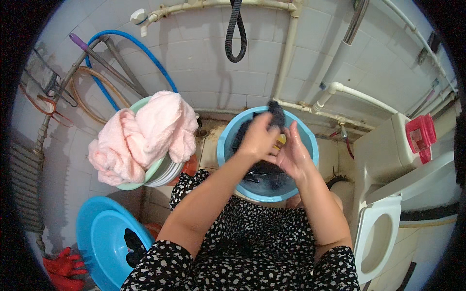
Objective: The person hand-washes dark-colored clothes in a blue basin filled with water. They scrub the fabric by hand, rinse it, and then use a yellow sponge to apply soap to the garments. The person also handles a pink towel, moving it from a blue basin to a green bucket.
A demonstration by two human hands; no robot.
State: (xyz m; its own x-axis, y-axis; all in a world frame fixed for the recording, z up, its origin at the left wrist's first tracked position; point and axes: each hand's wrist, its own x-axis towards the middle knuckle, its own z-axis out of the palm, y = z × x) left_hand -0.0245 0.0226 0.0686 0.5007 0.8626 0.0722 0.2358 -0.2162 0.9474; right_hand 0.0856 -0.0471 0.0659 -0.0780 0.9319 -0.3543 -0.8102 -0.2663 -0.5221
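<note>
Both hands work over a light blue basin [223,150] that holds dark cloth [264,170] in water. My left hand [258,138] is bent and smeared by motion, with a bunched black cloth [276,113] at its fingers, seemingly gripped. Facing it, my right hand [294,153] looks wet, its thumb stretched up and its palm turned toward the left hand. A small yellow piece [280,139] shows between the two hands. Its kind is unclear, and the fingers partly cover it.
At left, a pink fluffy towel [150,128] lies on a pale green basin [131,185]. A second blue basin [104,233] holds a black cloth piece [134,247]. Red gloves [63,269] lie beside it. At right stands a toilet [378,237]. Pipes [286,58] run along the tiled wall.
</note>
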